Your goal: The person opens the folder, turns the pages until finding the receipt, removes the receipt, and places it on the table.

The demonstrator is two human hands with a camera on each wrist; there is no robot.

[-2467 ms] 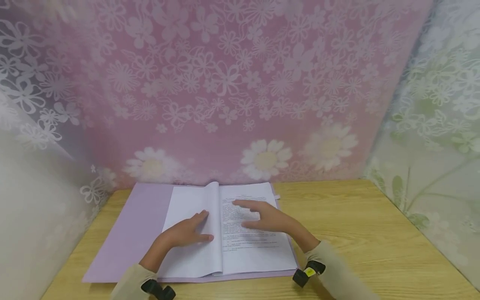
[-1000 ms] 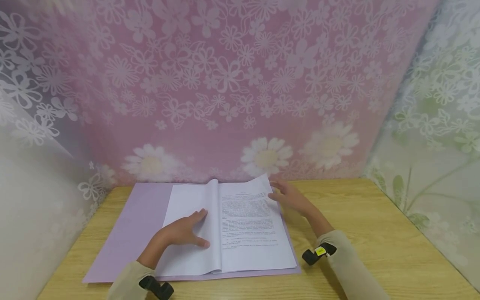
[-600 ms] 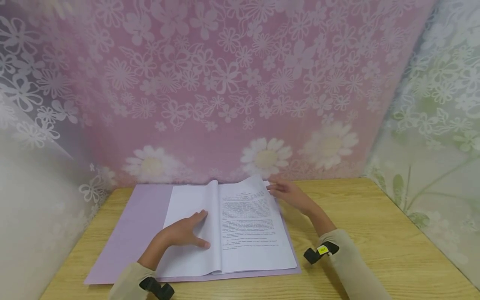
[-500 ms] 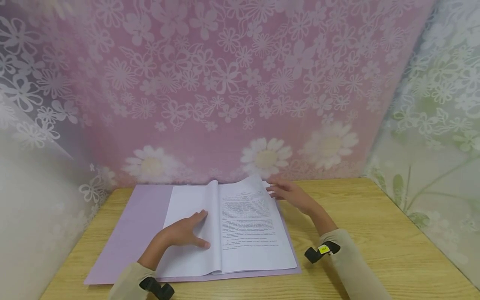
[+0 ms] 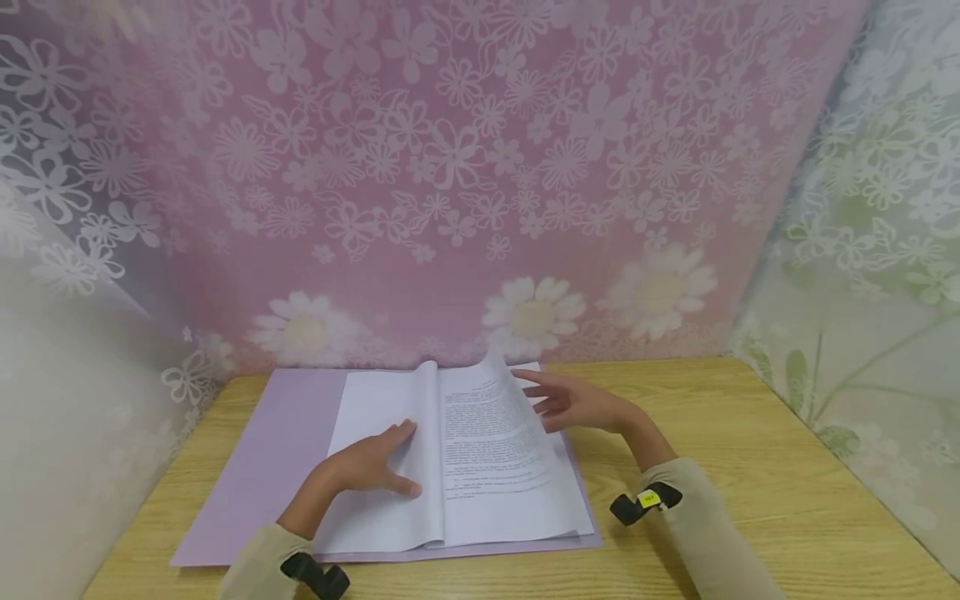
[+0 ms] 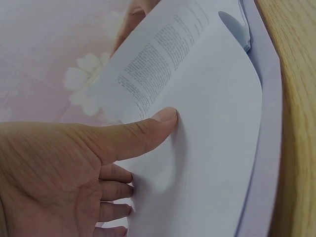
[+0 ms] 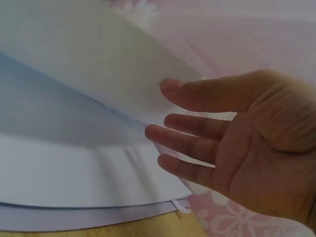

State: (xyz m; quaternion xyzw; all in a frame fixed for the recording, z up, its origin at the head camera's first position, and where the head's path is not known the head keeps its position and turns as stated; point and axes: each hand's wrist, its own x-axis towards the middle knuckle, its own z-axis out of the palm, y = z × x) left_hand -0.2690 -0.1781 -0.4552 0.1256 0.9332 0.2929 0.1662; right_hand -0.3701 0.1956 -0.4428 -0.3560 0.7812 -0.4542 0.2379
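An open lilac folder [image 5: 247, 467] holds a stack of white sheets. My left hand [image 5: 367, 465] rests on the blank left-hand page [image 5: 360, 521], its thumb and fingers spread beside the curled fold of the turned sheets. On the other side, a printed page [image 5: 487, 450] is lifted along its right edge and bends toward the left. My right hand [image 5: 573, 402] is at that raised edge, fingers extended. From the right wrist view, the thumb touches the lifted sheet [image 7: 98, 64] and the other fingers reach out below it, over the sheets beneath.
The folder lies on a wood-grain table [image 5: 712, 467]. Behind it stands a pink floral backdrop [image 5: 420, 275], with pale floral panels at both sides. A small white tab [image 7: 181, 206] sticks out at the folder's edge.
My right hand has gone from above the printed page to its upper right corner, then back leftward with the page edge lifting and bending left. The left hand has hardly moved.
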